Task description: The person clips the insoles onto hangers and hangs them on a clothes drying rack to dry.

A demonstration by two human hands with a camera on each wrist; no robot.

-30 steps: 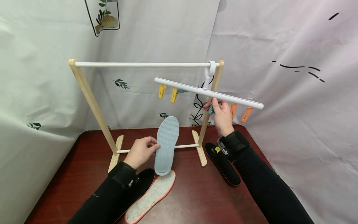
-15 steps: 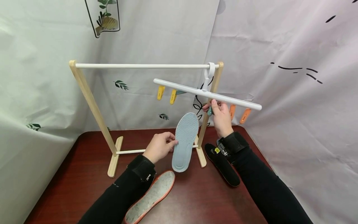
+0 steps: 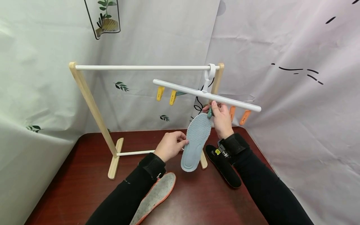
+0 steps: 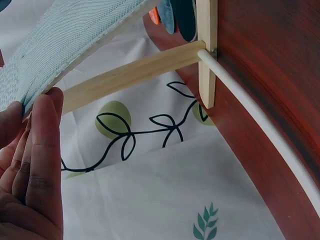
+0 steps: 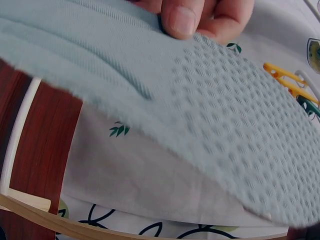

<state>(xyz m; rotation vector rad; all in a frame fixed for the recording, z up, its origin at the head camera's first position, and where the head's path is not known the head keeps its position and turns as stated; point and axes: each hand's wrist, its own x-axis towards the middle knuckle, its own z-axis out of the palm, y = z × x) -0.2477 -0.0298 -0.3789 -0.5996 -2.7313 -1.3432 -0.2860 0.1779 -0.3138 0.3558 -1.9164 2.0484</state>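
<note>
A person's left hand (image 3: 170,145) pinches a pale blue insole (image 3: 196,141) by its side edge, thumb and fingers closed on it, and holds it nearly upright above a dark red table (image 3: 84,162). The insole's toe end reaches up to the right hand (image 3: 221,118), touching or just short of the teal clip (image 3: 209,112) held there. The right hand is raised under a white hanger bar (image 3: 206,95), its fingers curled around that clip, squeezing it between thumb and fingertips. The left wrist view shows the left fingers (image 4: 42,150) lying straight along the insole's (image 4: 65,45) underside at its edge; the right wrist view shows the dotted face of the insole (image 5: 210,130) filling the frame with the left thumb (image 5: 181,19) pressed on it.

The hanger bar hangs tilted by a hook from the white top rail of a wooden rack (image 3: 90,100), at the rail's right end, just above the right hand. Two yellow clips (image 3: 166,94) hang from the bar well to the left of the right hand; two orange clips (image 3: 238,115) hang just to its right. Below the right wrist a black insole (image 3: 225,170) lies flat on the table. Beneath the left forearm lies a grey insole with an orange rim (image 3: 156,195).
</note>
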